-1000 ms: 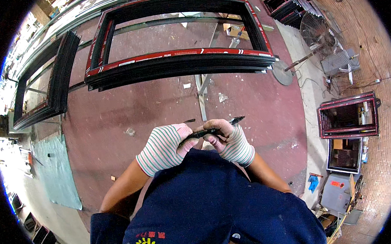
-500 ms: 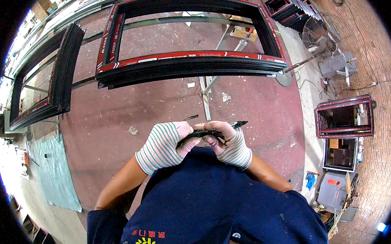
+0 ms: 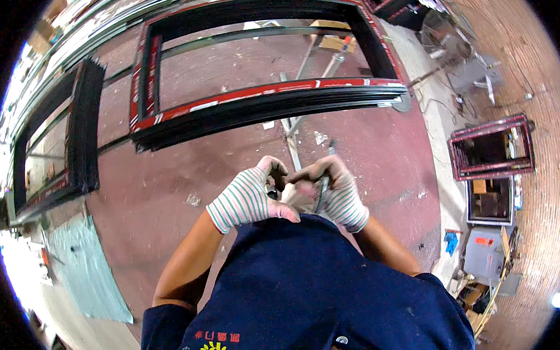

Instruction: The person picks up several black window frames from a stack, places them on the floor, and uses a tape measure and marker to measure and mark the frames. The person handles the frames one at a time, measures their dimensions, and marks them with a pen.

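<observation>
The slim dark tool [image 3: 323,193] is in your right hand [image 3: 335,192], above the reddish floor [image 3: 155,200] and in front of the middle of the near edge of the stacked frames [image 3: 263,104]; it slants through your grip, its upper end standing clear beyond your knuckles and its lower part dropping toward your body. Your right hand is closed on it, the fingers bent over toward the left, the wrist angled inward, and some blur softens the outline. Your left hand [image 3: 248,197] faces it just beside, the back of its striped glove turned up, the fingers curled over and the thumb stretched out separately toward the right, on the side near your shirt [image 3: 279,283]. A small dark piece [image 3: 272,192] shows inside that curl; you cannot tell from here whether the left hand grasps it, nor whether the fingertips of your two hands touch. Both elbows are spread, so your bare forearms slope inward from the dark blue sleeves and bring the hands together before your chest. A pale green sheet [image 3: 85,267] lies well apart, along the left edge of the reddish floor.
</observation>
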Tool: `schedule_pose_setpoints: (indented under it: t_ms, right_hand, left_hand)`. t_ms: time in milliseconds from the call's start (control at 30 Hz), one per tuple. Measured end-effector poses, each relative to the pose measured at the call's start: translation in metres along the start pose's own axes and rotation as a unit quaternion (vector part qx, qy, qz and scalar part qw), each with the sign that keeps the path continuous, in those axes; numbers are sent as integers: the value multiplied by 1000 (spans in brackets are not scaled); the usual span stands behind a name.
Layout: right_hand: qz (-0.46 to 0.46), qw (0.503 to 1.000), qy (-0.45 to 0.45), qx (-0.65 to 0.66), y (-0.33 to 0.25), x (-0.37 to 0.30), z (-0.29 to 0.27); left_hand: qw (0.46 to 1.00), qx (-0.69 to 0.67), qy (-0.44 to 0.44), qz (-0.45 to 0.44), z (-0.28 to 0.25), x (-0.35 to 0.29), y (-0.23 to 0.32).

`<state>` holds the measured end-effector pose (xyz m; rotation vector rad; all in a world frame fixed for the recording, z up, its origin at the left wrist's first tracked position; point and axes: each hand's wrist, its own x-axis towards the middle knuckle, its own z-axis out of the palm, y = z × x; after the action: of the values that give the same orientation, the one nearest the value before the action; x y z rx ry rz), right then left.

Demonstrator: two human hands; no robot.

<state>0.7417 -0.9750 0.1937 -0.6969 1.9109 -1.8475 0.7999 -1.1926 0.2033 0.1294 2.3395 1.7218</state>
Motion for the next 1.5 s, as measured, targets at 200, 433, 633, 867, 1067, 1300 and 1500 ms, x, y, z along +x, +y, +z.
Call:
schedule_pose_setpoints:
  t_ms: [200, 433, 633, 867, 1067, 1300, 1500]
  right_hand:
    - [-31, 988, -96, -118, 7, 34, -18]
    - [108, 965, 59, 231, 28, 90, -96]
    - [36, 907, 405, 109, 29, 133, -311]
    - [112, 893, 425, -98, 70, 177, -417]
    - [162, 913, 341, -157, 87, 203, -448]
    - [184, 895, 334, -231, 77, 207, -443]
    - [168, 884, 357, -250, 73, 210, -429]
  left_hand:
    - [985, 93, -93, -111, -7, 55, 14]
    - [975, 173, -64, -125, -41, 114, 16]
    - [954, 240, -19, -180, -103, 123, 21]
    - [945, 207, 3, -252, -90, 194, 31]
    - [935, 221, -22, -275, -100, 236, 37]
    - [938, 198, -36, -284, -105, 243, 28]
    - [924, 264, -27, -277, -104, 246, 27]
